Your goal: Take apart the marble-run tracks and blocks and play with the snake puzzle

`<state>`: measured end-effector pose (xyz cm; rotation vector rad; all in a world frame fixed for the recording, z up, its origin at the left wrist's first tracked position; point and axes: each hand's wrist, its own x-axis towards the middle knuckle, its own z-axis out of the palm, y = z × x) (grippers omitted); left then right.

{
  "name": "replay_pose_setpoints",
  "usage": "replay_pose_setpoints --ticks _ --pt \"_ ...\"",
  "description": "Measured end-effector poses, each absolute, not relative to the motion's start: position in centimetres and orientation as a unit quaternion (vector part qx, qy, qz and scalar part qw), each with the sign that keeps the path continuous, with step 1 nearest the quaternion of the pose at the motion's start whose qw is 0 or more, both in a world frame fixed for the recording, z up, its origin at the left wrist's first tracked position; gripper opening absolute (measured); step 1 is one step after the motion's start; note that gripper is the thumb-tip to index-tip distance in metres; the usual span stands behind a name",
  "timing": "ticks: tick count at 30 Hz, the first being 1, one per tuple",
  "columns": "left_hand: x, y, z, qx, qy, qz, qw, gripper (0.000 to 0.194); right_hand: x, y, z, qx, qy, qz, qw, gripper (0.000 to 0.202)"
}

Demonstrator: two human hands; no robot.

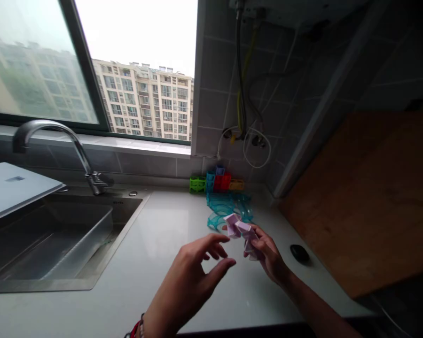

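Note:
My right hand is closed around a lilac plastic toy piece with angular, folded-looking sides, held up above the counter. Part of the piece is covered by my fingers. Just left of it, my left hand holds nothing; its thumb and fingers are apart and point toward the lilac piece without touching it. Behind both hands lie several translucent teal track pieces. Against the wall stand a green block, a red block, a blue block and a yellow block.
To the left is a sink with a curved faucet and a pale panel across part of it. A black oval object lies right of my hand. A wooden board stands at the right edge of the counter.

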<state>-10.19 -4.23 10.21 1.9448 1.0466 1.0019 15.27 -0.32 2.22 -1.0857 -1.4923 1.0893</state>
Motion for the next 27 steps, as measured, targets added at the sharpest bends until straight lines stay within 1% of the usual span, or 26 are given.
replay_pose_setpoints --ticks 1,3,4,5,6,7,8,11,14,17,19,22,27 --pt "-9.4 -4.2 10.0 0.754 0.409 0.394 0.329 0.04 16.2 -1.6 1.5 -0.425 -0.552 0.5 0.514 0.04" --pt "-7.1 -3.5 8.8 0.768 0.418 0.379 0.302 0.071 17.3 -3.1 0.7 -0.379 -0.465 0.568 0.563 0.038" --pt "-5.7 -3.1 8.0 0.773 0.418 0.367 0.304 0.085 17.5 -3.4 0.5 -0.354 -0.437 0.588 0.581 0.038" --pt "-4.3 -2.6 7.1 0.772 0.416 0.362 0.317 0.096 17.7 -3.5 0.4 -0.328 -0.413 0.608 0.594 0.038" --pt "-3.0 -2.2 6.4 0.764 0.413 0.365 0.335 0.099 17.9 -3.4 0.4 -0.302 -0.39 0.626 0.604 0.039" --pt "-1.8 -1.8 5.7 0.753 0.409 0.373 0.356 0.096 18.1 -3.3 0.4 -0.279 -0.369 0.645 0.608 0.037" --pt "-0.8 -1.4 5.3 0.741 0.402 0.384 0.377 0.089 18.4 -3.2 0.4 -0.261 -0.352 0.664 0.606 0.036" --pt "1.2 -0.7 4.5 0.717 0.381 0.406 0.418 0.068 20.0 -3.3 0.0 -0.235 -0.325 0.716 0.571 0.032" --pt "2.6 -0.4 4.1 0.703 0.373 0.409 0.446 0.061 21.8 -3.8 -0.7 -0.25 -0.316 0.732 0.549 0.036" --pt "3.8 -0.3 3.8 0.684 0.378 0.424 0.457 0.053 23.0 -4.0 -0.9 -0.286 -0.341 0.716 0.537 0.043" --pt "4.4 -0.3 3.7 0.681 0.383 0.442 0.441 0.051 23.4 -3.8 -0.8 -0.303 -0.376 0.7 0.525 0.045" --pt "4.9 -0.2 3.6 0.691 0.398 0.464 0.385 0.047 23.4 -3.4 -0.6 -0.324 -0.411 0.68 0.513 0.047" --pt "4.9 0.4 3.3 0.732 0.391 0.462 0.313 0.054 23.0 -3.2 -1.1 -0.332 -0.413 0.671 0.519 0.05"
